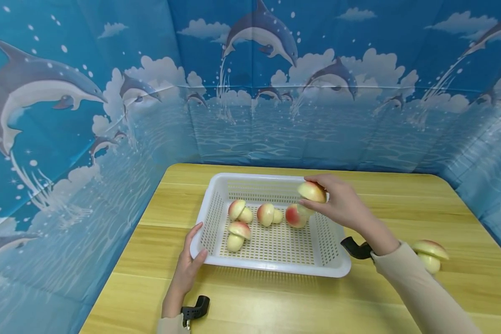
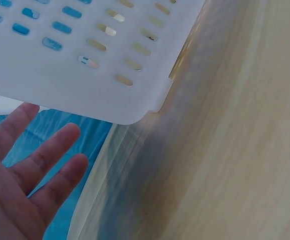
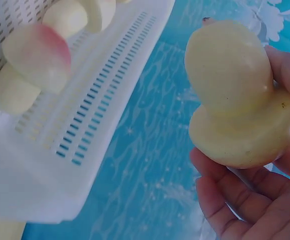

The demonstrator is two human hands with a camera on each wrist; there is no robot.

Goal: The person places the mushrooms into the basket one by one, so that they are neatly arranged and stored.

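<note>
My right hand [image 1: 338, 199] grips a toy mushroom [image 3: 230, 95] by its cap, high over the back right part of a white plastic basket [image 1: 271, 266]. In the right wrist view its cream stem points up past the fingers. My left hand [image 1: 188, 266] touches the basket's front left corner, thumb at the front and fingers along the side. Its fingers [image 2: 49, 152] look straight and spread in the left wrist view; the thumb is hidden there. Several red-and-cream mushrooms lie in the basket, one with a red cap [image 1: 294, 216] just below the held one.
Another toy mushroom [image 1: 430, 255] sits on the wooden table [image 1: 401, 208] at the right, partly hidden by my right sleeve. A blue dolphin-print curtain [image 1: 250, 130] hangs behind the table and along its sides. Black wrist mounts [image 1: 198, 307] stick out from both wrists.
</note>
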